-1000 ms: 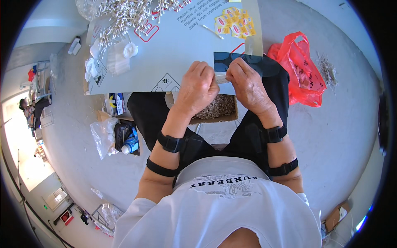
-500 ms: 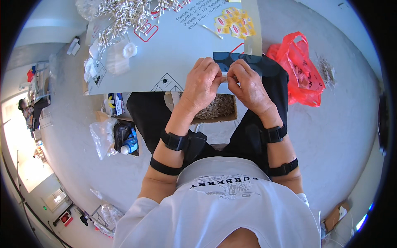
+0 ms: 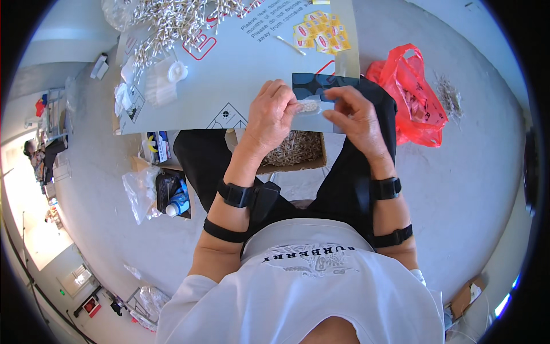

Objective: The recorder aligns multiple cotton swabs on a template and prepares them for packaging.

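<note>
Over the near edge of the grey table board point(image 3: 240, 74), my left hand point(image 3: 269, 114) pinches a small clear plastic pack of cotton swabs point(image 3: 309, 107). The white tips crowd together at the end facing up. My right hand point(image 3: 355, 119) is just right of the pack, thumb and fingers apart, with nothing in it. A dark blue sheet point(image 3: 309, 86) lies on the board beyond the pack. Farther off are yellow labels point(image 3: 323, 34) and one loose cotton swab point(image 3: 291, 46). At the far left a heap of loose cotton swabs point(image 3: 177, 28) spreads over the board.
Clear plastic sleeves point(image 3: 159, 89) lie at the board's left. A cardboard box point(image 3: 295, 167) filled with swab-like sticks is between my knees. On the floor are a red plastic bag point(image 3: 412, 97) at right and a box with a blue bottle point(image 3: 180, 200) at left.
Both hands were together at the pack; my right hand has let go and moved right, its fingers opening. The pack's swab tips now show, held by my left hand alone.
</note>
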